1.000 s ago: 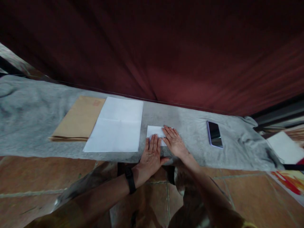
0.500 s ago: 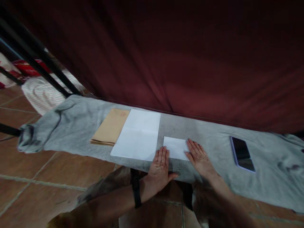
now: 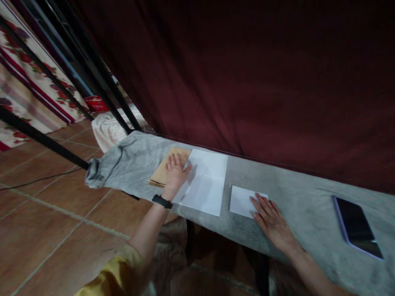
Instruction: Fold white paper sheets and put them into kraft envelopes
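Observation:
My left hand (image 3: 174, 173), with a black band on its wrist, lies flat and open on a stack of brown envelopes (image 3: 161, 172) at the left of a grey-covered table (image 3: 296, 205). Its thumb reaches the edge of a large white sheet (image 3: 206, 182) beside the stack. My right hand (image 3: 271, 222) rests open, fingers spread, on the right corner of a small folded white paper (image 3: 243, 200).
A phone (image 3: 356, 226) lies face up at the table's right. A dark red curtain (image 3: 247, 74) hangs behind the table. Black metal bars (image 3: 61, 102), a striped cloth bundle (image 3: 111, 129) and a tiled floor (image 3: 46, 213) are at the left.
My left hand left the folded paper and moved left onto the brown envelopes. My right hand stayed on the folded paper. The view swung left.

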`<state>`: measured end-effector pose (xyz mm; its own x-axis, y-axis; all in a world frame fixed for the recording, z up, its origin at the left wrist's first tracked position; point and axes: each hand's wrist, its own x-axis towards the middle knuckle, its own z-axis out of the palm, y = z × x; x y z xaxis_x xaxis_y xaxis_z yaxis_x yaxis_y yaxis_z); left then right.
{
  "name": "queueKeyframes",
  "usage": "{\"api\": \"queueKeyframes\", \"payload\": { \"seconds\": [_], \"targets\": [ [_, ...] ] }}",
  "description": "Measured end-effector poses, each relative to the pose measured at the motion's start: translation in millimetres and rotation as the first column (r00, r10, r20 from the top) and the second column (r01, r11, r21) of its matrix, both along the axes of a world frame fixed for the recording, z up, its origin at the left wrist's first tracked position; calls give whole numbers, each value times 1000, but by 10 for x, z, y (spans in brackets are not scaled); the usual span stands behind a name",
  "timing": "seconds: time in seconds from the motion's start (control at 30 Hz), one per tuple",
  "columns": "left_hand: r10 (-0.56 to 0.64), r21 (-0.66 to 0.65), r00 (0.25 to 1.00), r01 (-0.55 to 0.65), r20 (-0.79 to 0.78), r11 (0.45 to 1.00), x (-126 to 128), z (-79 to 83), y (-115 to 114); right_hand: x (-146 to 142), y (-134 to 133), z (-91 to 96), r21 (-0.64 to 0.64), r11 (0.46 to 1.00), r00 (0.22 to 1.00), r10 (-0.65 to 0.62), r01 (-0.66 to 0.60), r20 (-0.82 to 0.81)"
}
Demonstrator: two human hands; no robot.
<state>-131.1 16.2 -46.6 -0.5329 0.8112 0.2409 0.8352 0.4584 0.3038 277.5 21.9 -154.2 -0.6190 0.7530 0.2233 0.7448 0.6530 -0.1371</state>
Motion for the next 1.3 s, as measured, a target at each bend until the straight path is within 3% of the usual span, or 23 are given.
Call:
{"api": "queueKeyframes", "payload": {
  "seconds": [0.07, 0.1, 0.13, 0.2, 0.33, 0.5, 0.73, 0.9, 1.03, 1.13, 1.2, 1.27, 1.3],
  "targets": [
    [211, -93, 977, -208, 24, 974, -402, -38, -67, 11, 5, -14, -14, 1000, 1000, -4, 4, -8],
    [264, -179, 963, -250, 57, 952, -546, -55, -121, 16, 9, -14, -18, 1000, 1000, -6, 6, -13],
    [293, -258, 952, -261, 91, 930, -650, -67, -178, 19, 14, -13, -21, 1000, 1000, -9, 9, -19],
    [268, -289, 961, -239, 66, 927, -752, -82, -271, 20, 20, -9, -27, 1000, 1000, -9, 9, -26],
    [261, -227, 965, -261, -31, 938, -717, -79, -314, 17, 23, -16, -34, 999, 1000, -10, 9, -20],
    [261, -210, 964, -265, -43, 941, -652, -78, -272, 18, 23, -31, -22, 1000, 1000, -10, 10, -8],
    [334, -142, 929, -357, -163, 923, -709, -58, -269, 27, 30, -49, -11, 1000, 1000, -12, 12, -3],
    [315, -121, 945, -325, -92, 938, -700, 171, -301, 30, 24, -40, -19, 1000, 1000, -10, 10, -4],
    [335, 37, 940, -333, -74, 942, -648, 460, -374, 25, 19, -25, -25, 1000, 1000, -15, 15, -7],
    [360, 268, 930, -367, 77, 891, -647, 634, -382, 15, 24, -18, -29, 999, 1000, -22, 22, -1],
    [257, 450, 912, -385, 321, 806, -621, 664, -321, 6, 31, -17, -27, 999, 1000, -27, 27, -1],
    [24, 562, 797, -446, 603, 697, -518, 604, -211, -3, 37, -20, -21, 999, 1000, -26, 26, -7],
    [-93, 563, 686, -503, 722, 655, -429, 542, -147, -7, 38, -22, -17, 1000, 1000, -25, 25, -12]
  ]
}}
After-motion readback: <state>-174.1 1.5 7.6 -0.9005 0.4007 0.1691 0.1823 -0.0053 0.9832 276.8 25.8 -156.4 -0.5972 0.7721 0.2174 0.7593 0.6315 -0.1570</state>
